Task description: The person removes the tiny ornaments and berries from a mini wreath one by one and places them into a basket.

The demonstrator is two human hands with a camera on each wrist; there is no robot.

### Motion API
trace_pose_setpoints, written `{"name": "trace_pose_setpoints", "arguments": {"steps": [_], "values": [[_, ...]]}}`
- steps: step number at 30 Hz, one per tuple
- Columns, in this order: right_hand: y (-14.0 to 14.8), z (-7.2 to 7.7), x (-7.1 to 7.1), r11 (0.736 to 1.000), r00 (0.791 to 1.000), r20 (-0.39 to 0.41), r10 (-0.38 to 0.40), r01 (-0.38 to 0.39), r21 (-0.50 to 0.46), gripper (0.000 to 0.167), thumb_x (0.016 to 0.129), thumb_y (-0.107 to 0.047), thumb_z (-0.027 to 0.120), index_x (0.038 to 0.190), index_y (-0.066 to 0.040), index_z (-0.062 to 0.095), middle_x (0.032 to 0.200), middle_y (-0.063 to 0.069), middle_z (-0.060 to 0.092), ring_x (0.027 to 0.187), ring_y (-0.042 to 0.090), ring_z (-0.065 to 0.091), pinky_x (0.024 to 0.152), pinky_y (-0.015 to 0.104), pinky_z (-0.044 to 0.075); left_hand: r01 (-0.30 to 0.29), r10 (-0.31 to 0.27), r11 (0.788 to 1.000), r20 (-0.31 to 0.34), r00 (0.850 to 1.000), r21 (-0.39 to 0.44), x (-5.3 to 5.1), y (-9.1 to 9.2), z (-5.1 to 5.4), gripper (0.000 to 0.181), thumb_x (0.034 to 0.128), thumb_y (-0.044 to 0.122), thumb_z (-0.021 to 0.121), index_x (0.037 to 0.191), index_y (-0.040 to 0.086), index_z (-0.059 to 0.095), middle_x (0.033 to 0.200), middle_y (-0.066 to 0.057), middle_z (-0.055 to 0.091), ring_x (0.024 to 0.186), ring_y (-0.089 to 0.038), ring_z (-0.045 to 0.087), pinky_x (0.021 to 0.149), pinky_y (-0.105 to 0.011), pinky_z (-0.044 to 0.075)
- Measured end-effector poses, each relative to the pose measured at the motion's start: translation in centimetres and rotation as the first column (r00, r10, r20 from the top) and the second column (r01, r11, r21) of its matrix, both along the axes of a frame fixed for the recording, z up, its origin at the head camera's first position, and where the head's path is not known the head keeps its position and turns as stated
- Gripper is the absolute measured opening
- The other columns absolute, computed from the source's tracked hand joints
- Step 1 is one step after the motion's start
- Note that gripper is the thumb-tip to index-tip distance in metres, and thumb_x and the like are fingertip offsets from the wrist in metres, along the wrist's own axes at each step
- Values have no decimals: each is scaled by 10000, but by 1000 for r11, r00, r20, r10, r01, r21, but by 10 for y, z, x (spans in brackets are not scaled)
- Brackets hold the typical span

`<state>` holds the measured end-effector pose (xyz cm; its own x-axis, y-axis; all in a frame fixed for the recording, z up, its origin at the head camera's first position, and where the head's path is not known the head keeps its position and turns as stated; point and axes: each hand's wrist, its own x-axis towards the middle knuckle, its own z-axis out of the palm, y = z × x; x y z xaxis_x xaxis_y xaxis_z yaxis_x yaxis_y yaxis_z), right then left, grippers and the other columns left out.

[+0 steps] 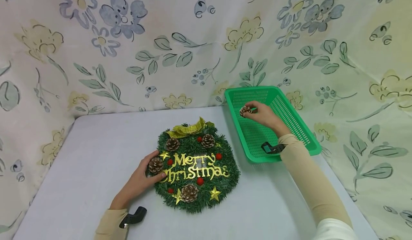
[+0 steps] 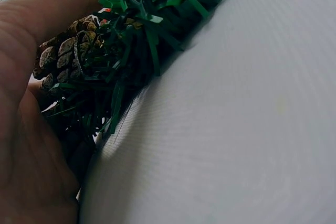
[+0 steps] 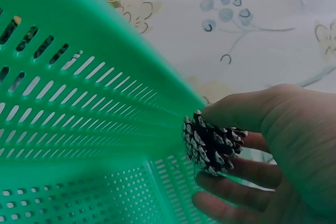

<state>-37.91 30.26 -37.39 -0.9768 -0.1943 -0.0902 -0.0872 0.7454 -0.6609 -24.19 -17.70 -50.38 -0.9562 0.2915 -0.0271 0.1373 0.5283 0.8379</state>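
Note:
My right hand [image 1: 262,114] pinches a pine cone [image 1: 245,111] over the far end of the green plastic basket [image 1: 241,140]. In the right wrist view, thumb and fingers hold this pine cone [image 3: 210,142] beside the basket wall [image 3: 94,87]. On the table lies a Christmas wreath [image 1: 193,147] with gold "Merry Christmas" lettering, a gold bow, stars, red balls and several pine cones. At its left edge my left hand [image 1: 143,177] grips it, thumb across the front by a pine cone [image 1: 156,165]. Part of the left fingers is hidden behind the wreath [image 2: 152,30] in the left wrist view.
The white-covered table [image 1: 80,168] stands against a floral cloth backdrop [image 1: 180,61]. The basket's rim rises close to the right of the wreath. Both wrists carry black straps; the left strap [image 1: 135,216] hangs just above the table.

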Motion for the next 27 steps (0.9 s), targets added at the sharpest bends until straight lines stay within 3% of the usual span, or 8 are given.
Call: {"name": "trace_pose_setpoints", "arguments": {"steps": [11,27], "values": [[-3,-12,-2,1000,998,61,22,-23,17,541,1027,-292,604,1500,-78,451,1490,193,472,1335,393,532,1034,565,504,4,-4,1000,12,1000,15,1,0,1,889,916,422,745,1618,231,234,1678,-176,195,1535,-488,167,1118,-781,252],[-4,-20,-6,994,995,69,72,-77,72,540,1026,-268,605,1484,-21,461,1467,228,496,1299,420,546,1005,557,511,5,-6,1000,11,1000,21,2,0,2,881,915,384,755,1617,242,241,1677,-177,197,1536,-487,163,1119,-781,246]]}}
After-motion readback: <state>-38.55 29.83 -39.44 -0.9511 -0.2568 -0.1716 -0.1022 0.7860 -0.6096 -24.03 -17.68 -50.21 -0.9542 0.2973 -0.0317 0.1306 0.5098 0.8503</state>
